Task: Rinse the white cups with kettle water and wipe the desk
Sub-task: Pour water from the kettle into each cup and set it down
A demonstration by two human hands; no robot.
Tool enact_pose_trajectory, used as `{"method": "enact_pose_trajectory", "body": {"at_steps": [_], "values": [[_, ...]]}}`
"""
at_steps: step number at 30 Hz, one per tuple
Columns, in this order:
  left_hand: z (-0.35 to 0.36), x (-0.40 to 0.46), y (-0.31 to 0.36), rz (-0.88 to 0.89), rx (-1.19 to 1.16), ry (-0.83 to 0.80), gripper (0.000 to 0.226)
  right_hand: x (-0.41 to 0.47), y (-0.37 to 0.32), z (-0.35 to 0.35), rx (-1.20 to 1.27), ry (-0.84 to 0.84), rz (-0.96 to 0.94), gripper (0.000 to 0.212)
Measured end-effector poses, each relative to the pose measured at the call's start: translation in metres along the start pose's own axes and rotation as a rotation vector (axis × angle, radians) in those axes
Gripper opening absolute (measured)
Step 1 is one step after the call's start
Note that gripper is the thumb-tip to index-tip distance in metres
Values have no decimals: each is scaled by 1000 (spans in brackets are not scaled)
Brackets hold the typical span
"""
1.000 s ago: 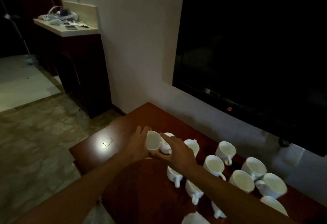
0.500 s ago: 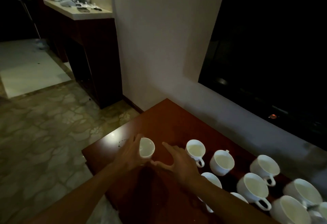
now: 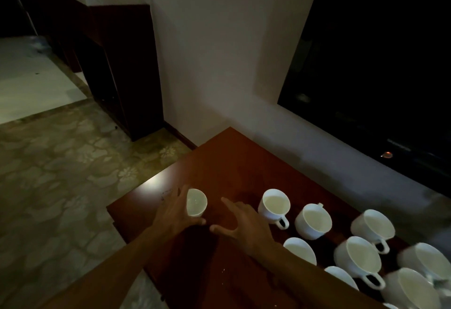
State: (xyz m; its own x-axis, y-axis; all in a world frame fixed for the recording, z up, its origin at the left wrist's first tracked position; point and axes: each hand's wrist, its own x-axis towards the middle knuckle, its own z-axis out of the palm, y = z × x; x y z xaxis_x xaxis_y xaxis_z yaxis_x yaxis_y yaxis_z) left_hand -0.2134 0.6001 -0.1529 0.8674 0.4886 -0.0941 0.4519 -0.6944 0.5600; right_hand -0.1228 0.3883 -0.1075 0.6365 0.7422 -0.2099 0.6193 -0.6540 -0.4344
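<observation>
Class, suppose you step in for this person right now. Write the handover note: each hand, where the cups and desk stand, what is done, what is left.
Left hand: grips one white cup, tilted, over the desk near its left end.
Right hand: open, empty, just right of that cup, above the desk.
Other cups: upright in a group on the right part of the desk, handles pointing various ways.
Kettle and cloth: not in view.
Done: cannot tell which cups are rinsed; too dim to see water.
Left: rinse remaining cups, then wipe the desk.

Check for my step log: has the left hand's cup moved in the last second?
Yes: the cup in the left hand went left, away from the standing cups, nearer the scratch mark on the desk.
</observation>
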Motion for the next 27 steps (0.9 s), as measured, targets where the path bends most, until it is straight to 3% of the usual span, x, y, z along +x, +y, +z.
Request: {"method": "enact_pose_trajectory", "body": {"at_steps": [12,17,27], "values": [[-1,-2,-5,-46,55,-70,111,-38,31,-30,-14,122,34,87],[1,-8,6,-2,263,-11,106,-75,62,-48,-41,167,47,85],[36,-1,41,230,738,-182,79,-181,152,-91,-142,347,255,77]]}}
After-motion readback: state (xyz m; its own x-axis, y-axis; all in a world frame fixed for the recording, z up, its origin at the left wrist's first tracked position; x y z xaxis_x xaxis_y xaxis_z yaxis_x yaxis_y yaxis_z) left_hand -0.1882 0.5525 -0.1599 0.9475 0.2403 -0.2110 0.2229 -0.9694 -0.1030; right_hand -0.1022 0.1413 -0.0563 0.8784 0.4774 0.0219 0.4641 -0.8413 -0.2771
